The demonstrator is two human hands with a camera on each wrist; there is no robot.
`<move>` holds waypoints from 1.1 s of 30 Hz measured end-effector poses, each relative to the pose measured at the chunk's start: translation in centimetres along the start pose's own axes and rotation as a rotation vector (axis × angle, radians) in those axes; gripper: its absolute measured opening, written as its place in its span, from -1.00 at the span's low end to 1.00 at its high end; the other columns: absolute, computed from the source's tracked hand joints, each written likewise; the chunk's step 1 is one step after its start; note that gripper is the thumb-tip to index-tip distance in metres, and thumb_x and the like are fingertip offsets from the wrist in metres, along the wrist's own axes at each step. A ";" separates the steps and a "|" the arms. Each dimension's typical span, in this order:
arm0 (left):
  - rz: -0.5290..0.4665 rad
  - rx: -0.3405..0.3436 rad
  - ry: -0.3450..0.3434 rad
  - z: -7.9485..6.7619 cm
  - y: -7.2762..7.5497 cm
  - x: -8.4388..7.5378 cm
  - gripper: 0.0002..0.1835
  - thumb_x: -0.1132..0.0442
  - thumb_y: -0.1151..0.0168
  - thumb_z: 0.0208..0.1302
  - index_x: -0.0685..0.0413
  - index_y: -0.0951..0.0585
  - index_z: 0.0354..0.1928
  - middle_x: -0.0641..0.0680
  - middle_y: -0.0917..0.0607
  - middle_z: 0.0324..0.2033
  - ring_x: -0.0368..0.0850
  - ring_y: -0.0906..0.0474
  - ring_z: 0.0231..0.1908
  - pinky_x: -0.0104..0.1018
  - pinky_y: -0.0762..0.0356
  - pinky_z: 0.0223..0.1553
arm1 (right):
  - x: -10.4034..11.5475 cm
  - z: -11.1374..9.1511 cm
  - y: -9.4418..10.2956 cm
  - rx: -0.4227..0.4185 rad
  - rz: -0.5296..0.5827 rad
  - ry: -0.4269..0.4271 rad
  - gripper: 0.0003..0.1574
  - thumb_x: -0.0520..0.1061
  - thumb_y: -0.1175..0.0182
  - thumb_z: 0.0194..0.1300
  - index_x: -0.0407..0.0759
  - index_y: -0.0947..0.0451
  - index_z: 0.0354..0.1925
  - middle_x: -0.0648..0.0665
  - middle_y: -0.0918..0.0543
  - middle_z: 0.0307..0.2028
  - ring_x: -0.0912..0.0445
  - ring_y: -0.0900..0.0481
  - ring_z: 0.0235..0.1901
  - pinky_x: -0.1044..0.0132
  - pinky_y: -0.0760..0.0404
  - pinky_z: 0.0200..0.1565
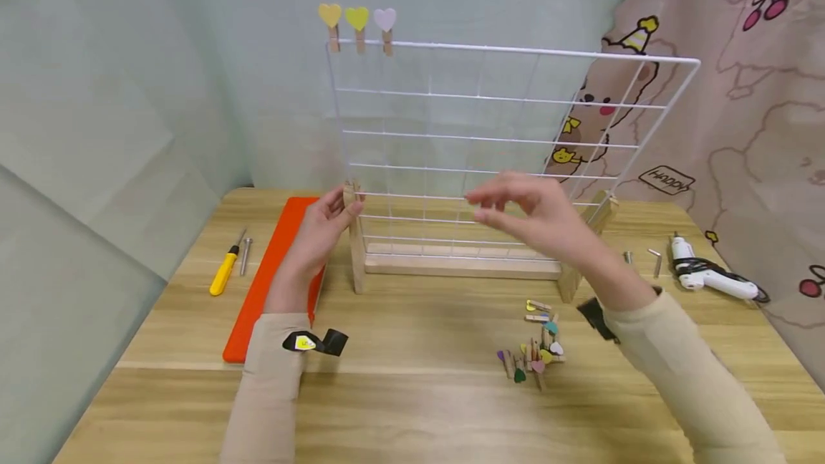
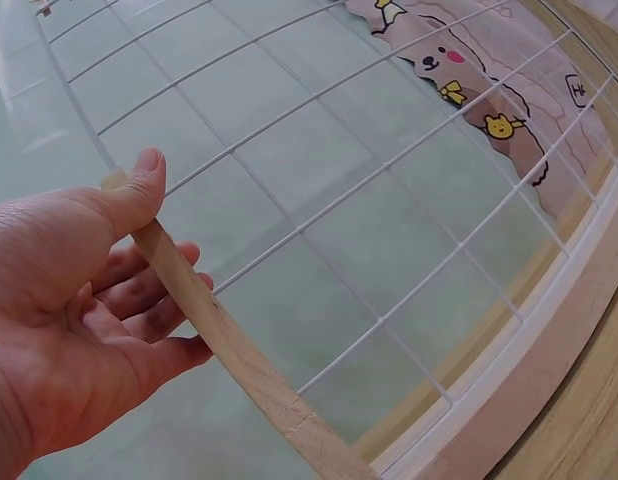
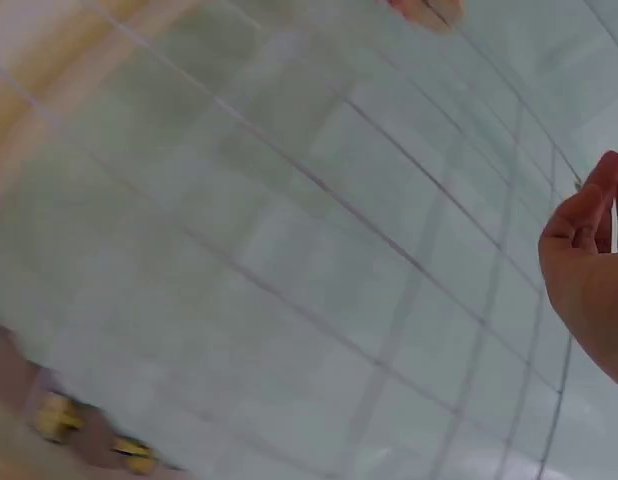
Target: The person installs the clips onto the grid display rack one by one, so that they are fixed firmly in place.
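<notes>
Rack (image 1: 445, 169) up, 3 clips on, heap to go

Looks fully assembled from where I'm standing, set toward the table's (image 1: 419, 414) far edge w/ both wooden feet down. 3 heart clips (image 1: 357, 18) sit on the top wire, bunched by its left corner; the rest of that wire carries none. A loose heap (image 1: 538, 366) of more lies in front of the rack's right foot, nearer the table's right edge than its left. I'd guess it's early: a few hung, most of the batch left.

L hand (image 1: 325, 224) has thumb & fingers clamped round the top of the left post (image 1: 358, 256), prob. to steady it. R hand (image 1: 525, 206) is up in front of the mesh, fingers bent, tips apart from the thumb, no clip visible there.

Materials: thin white wire, smooth, in a rectangular grid; pale bare wood, square-cut, for posts & crossbar (image 1: 460, 266). Clips are tiny wooden pegs w/ flat hearts: yellow, lime & pale lilac up top, teal, green, pink etc. below. Tabletop's wood-grain, slight sheen. Long flat red slab (image 1: 269, 271) by the left edge, yellow-handled screwdriver (image 1: 225, 271) beside it; white glue gun (image 1: 709, 276) w/ black cord near the right edge.
</notes>
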State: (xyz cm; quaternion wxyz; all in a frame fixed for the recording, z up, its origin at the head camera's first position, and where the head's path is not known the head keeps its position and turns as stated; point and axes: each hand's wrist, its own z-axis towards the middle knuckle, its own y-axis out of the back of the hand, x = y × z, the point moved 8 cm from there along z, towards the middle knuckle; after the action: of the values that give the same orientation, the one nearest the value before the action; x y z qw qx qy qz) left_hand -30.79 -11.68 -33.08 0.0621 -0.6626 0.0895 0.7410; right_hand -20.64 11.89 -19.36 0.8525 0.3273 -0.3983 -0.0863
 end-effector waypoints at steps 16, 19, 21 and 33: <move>0.001 0.009 -0.013 0.0 0.0 -0.5 -0.35 0.00 -0.12 0.08 -0.01 -0.24 0.23 0.02 -0.33 0.17 -0.21 -0.26 0.14 -0.26 -0.22 0.14 | -8.9 -15.9 -9.1 0.255 -0.239 -0.374 -0.65 0.05 -0.33 -0.14 -0.09 -0.53 -0.37 0.15 -0.48 -0.56 0.37 -0.31 -0.68 0.51 -0.38 -0.66; 0.001 0.007 -0.011 0.0 0.0 -0.6 -0.38 0.01 -0.12 0.09 -0.04 -0.26 0.22 0.00 -0.34 0.16 -0.21 -0.27 0.14 -0.26 -0.22 0.14 | -9.4 -16.2 -9.5 0.242 -0.238 -0.414 -0.57 0.11 -0.36 -0.23 -0.06 -0.49 -0.38 0.12 -0.47 -0.56 0.35 -0.29 -0.69 0.50 -0.39 -0.65; 0.001 0.009 -0.014 0.0 -0.1 -0.6 -0.39 0.01 -0.12 0.09 -0.05 -0.26 0.22 0.01 -0.34 0.16 -0.21 -0.27 0.14 -0.26 -0.22 0.14 | -9.6 -16.1 -9.7 0.244 -0.257 -0.425 -0.55 0.12 -0.37 -0.25 -0.05 -0.47 -0.38 0.12 -0.46 -0.56 0.34 -0.30 -0.67 0.51 -0.40 -0.62; 0.014 0.004 -0.003 -0.1 -0.2 -0.3 -0.41 0.05 -0.11 0.13 -0.07 -0.25 0.22 -0.02 -0.35 0.15 -0.22 -0.27 0.13 -0.25 -0.21 0.15 | -9.6 -15.5 -11.1 0.397 -0.210 -0.368 -0.72 -0.07 -0.35 -0.15 -0.10 -0.49 -0.43 0.18 -0.44 -0.64 0.39 -0.36 -0.60 0.52 -0.43 -0.55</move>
State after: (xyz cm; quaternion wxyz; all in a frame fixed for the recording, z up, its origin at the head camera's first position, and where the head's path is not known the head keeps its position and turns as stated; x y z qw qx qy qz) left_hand -30.64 -11.54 -32.81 0.0586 -0.6607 0.0956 0.7422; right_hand -14.36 14.83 -39.61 0.6714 0.5062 -0.5194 -0.1523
